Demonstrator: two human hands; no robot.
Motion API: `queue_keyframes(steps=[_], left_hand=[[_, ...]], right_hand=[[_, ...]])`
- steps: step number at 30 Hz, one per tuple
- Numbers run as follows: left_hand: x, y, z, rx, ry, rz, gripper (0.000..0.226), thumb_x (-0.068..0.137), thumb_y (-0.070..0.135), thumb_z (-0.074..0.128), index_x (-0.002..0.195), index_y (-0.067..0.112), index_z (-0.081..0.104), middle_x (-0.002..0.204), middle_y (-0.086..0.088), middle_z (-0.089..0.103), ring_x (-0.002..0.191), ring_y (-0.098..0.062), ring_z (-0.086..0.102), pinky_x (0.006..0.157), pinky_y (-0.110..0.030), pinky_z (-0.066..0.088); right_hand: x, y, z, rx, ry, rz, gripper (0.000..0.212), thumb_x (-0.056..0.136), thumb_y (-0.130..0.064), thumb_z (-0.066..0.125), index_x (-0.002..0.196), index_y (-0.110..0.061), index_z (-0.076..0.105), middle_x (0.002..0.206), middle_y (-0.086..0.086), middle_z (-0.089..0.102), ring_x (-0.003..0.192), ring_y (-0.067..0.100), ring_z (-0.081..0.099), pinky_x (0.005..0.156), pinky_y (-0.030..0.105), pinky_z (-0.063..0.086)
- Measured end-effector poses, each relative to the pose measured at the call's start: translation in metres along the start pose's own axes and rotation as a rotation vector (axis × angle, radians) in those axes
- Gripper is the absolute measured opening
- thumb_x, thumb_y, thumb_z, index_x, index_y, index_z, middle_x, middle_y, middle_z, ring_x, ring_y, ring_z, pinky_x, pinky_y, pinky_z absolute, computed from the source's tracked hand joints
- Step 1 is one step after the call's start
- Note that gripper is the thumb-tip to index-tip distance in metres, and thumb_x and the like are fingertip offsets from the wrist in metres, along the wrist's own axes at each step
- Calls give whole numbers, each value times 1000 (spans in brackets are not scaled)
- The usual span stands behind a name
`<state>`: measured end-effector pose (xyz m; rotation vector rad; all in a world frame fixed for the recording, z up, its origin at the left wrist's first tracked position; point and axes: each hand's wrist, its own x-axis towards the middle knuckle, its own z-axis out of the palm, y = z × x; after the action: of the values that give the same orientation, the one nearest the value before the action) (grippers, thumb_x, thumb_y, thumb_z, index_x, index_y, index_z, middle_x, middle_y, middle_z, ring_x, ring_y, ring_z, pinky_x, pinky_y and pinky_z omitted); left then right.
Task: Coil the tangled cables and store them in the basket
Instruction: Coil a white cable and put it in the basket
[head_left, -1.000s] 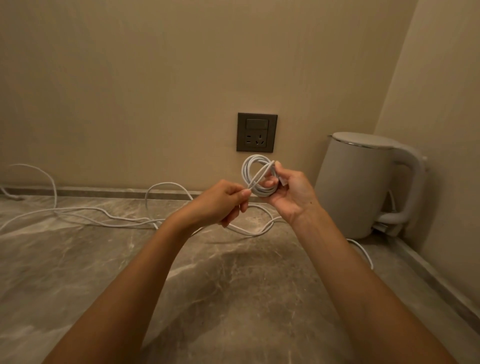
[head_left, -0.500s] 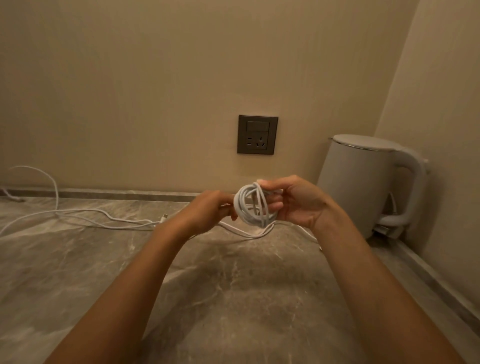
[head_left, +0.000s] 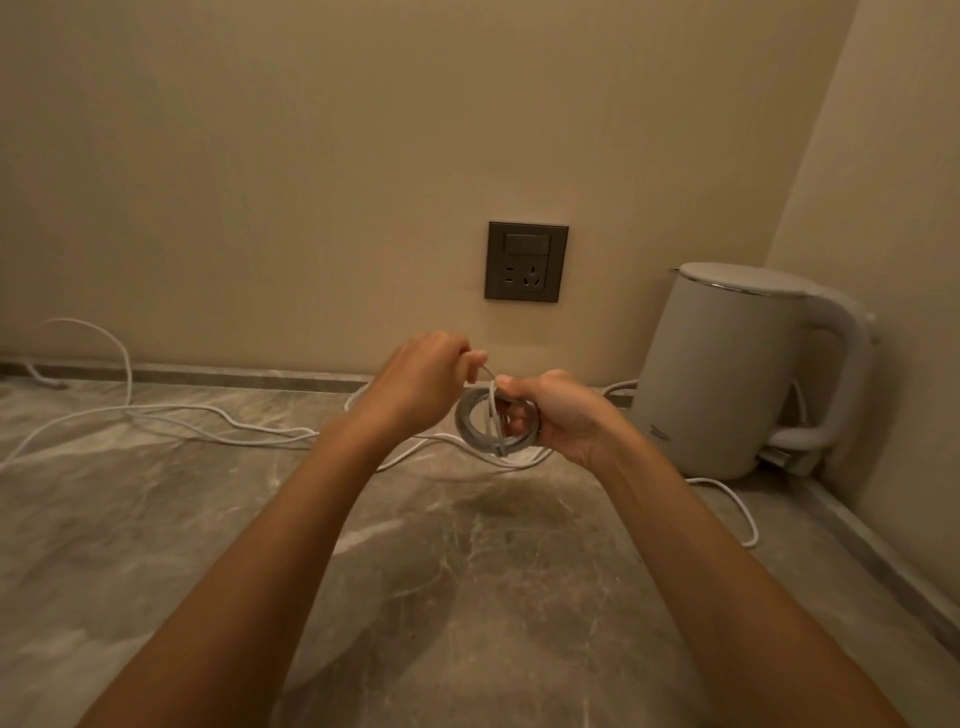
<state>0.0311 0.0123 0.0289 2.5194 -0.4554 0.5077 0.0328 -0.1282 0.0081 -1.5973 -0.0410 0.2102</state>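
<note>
A small coil of white cable (head_left: 470, 422) hangs in the air above the marble counter, in front of the wall. My right hand (head_left: 558, 415) grips the coil's right side, fingers curled through the loops. My left hand (head_left: 423, 382) pinches a strand of the same cable just above the coil's top. More loose white cable (head_left: 171, 415) trails in tangled loops over the counter to the left and under my hands. No basket is in view.
A white electric kettle (head_left: 727, 374) stands in the right corner, its cord (head_left: 737, 512) curling onto the counter. A dark wall socket (head_left: 526, 261) sits above my hands. The marble counter (head_left: 467, 571) stretches toward me, walls behind and at right.
The coil has turned from edge-on to a flat ring facing me. My left hand rose from beside the coil to its top, pinching a strand. Less loose cable lies by the wall.
</note>
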Motion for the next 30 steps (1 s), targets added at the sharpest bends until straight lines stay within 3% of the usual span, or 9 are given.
queue_keyframes(steps=[4, 8, 11, 15, 18, 21, 24, 30], left_hand=[[-1, 8, 1, -43, -9, 55, 34, 99, 21, 36, 86, 3, 62, 83, -13, 59, 80, -29, 52, 70, -37, 39], [-3, 17, 6, -145, -101, 97, 36, 99, 19, 38, 64, 16, 48, 60, 3, 45, 55, -10, 40, 55, -30, 30], [-5, 14, 11, -316, -185, 88, 34, 98, 17, 39, 67, 14, 49, 55, 2, 44, 45, -5, 38, 50, -25, 33], [-9, 10, 14, -494, -276, 33, 32, 99, 19, 39, 69, 14, 50, 53, 0, 43, 36, -2, 33, 39, -16, 29], [-10, 8, 16, -545, -292, 10, 31, 100, 20, 37, 71, 14, 47, 55, -2, 41, 38, -4, 32, 38, -16, 28], [-12, 5, 17, -581, -298, 12, 31, 100, 18, 35, 71, 14, 43, 55, -2, 39, 36, -1, 33, 37, -15, 28], [-11, 1, 19, -532, -329, 28, 31, 100, 20, 35, 70, 14, 44, 57, 0, 41, 38, 0, 36, 39, -14, 30], [-13, -15, 20, -413, -420, 94, 27, 97, 18, 42, 71, 18, 49, 64, -2, 46, 55, -12, 42, 51, -26, 40]], right_hand=[[10, 1, 0, 165, 175, -63, 28, 98, -13, 47, 72, -7, 57, 43, -4, 43, 36, 4, 40, 50, 21, 37], [18, -1, -5, 501, 240, -56, 27, 99, -14, 44, 74, -8, 54, 42, -4, 42, 36, 4, 39, 54, 20, 40], [14, -5, -8, 751, 199, -57, 28, 100, -14, 41, 75, -8, 52, 41, -3, 44, 50, 6, 37, 63, 23, 40], [1, -17, -12, 917, 157, -109, 31, 101, -15, 37, 74, -7, 50, 39, -1, 44, 37, 6, 42, 48, 21, 48], [-2, -20, -13, 949, 141, -103, 31, 100, -15, 40, 72, -8, 51, 42, -1, 38, 43, 8, 35, 64, 26, 48], [-5, -19, -12, 919, 108, -114, 32, 99, -14, 40, 71, -7, 52, 43, 0, 35, 36, 7, 34, 49, 22, 49], [-9, -20, -17, 884, 44, -145, 30, 98, -14, 41, 74, -5, 55, 43, -1, 36, 35, 7, 34, 54, 23, 49], [-15, -20, -25, 736, -142, -117, 17, 85, -13, 51, 76, -4, 62, 45, -3, 40, 37, 3, 34, 42, 10, 36]])
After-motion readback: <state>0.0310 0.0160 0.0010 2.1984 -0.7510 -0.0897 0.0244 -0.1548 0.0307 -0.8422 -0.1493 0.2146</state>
